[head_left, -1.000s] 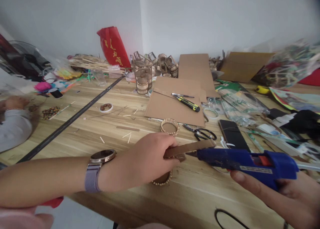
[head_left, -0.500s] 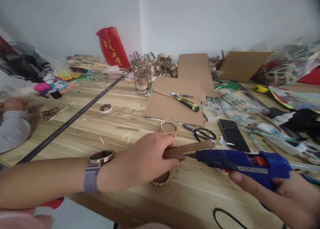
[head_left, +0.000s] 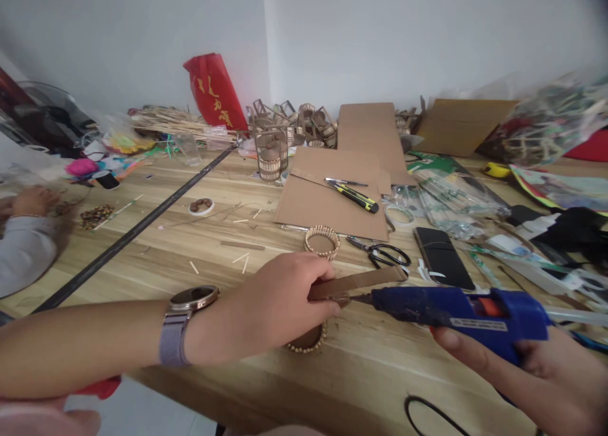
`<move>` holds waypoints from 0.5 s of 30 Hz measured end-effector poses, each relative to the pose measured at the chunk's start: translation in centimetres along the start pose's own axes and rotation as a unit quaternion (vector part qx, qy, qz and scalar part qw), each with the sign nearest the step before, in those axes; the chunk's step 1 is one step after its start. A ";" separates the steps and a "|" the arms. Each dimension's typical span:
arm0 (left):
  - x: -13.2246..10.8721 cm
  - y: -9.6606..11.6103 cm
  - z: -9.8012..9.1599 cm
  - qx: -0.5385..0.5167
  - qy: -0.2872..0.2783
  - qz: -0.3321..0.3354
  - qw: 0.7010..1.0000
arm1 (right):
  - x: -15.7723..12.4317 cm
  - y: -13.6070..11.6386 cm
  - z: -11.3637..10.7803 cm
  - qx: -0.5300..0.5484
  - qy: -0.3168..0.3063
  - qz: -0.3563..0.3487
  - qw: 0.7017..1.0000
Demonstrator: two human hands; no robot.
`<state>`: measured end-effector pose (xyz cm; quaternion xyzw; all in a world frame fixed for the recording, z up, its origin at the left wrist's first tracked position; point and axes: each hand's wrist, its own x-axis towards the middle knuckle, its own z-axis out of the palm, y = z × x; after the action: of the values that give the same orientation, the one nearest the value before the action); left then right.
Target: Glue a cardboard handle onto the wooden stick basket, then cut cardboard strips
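Note:
My left hand (head_left: 280, 303), a watch on its wrist, pinches a folded brown cardboard strip (head_left: 361, 282) between thumb and fingers. In my right hand (head_left: 546, 366) is a blue glue gun (head_left: 451, 312), its nozzle tip at the strip's underside close to my left thumb. Partly hidden under the left hand lies a small round basket (head_left: 308, 341) with a beaded stick rim. Another small round stick basket (head_left: 322, 242) stands just beyond the left hand. Black-handled scissors (head_left: 387, 255) rest to the right of it.
Cardboard sheets (head_left: 327, 195) carry a yellow-black utility knife (head_left: 356, 197). A phone (head_left: 443, 257) lies at right. Several finished baskets (head_left: 313, 122) are heaped by the wall. Another person's hand (head_left: 35, 200) is at far left. A black cable (head_left: 432, 407) loops at the front edge.
The glue gun has shifted very slightly left, its nozzle staying at the strip. My left hand holds the strip almost unmoved. The other person's hand at far left has moved slightly.

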<state>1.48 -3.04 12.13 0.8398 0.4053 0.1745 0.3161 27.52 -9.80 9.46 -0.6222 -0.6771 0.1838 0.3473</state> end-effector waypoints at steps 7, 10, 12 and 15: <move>0.0 0.0 0.1 0.005 -0.004 -0.014 1.000 | -0.2 0.1 0.0 -0.005 0.000 0.001 1.000; 0.0 0.0 0.1 0.006 -0.005 -0.015 1.000 | -0.2 0.2 0.0 -0.005 0.003 0.006 1.000; 0.0 0.1 0.1 0.006 -0.005 -0.014 1.000 | 0.0 0.1 -0.1 -0.002 0.007 0.017 1.000; 0.0 0.2 0.1 0.010 -0.006 -0.018 1.000 | 0.4 0.0 -0.3 -0.009 -0.019 0.031 0.999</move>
<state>1.66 -3.15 12.25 0.8366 0.4203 0.1595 0.3132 27.73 -9.46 9.77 -0.6424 -0.6654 0.2009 0.3227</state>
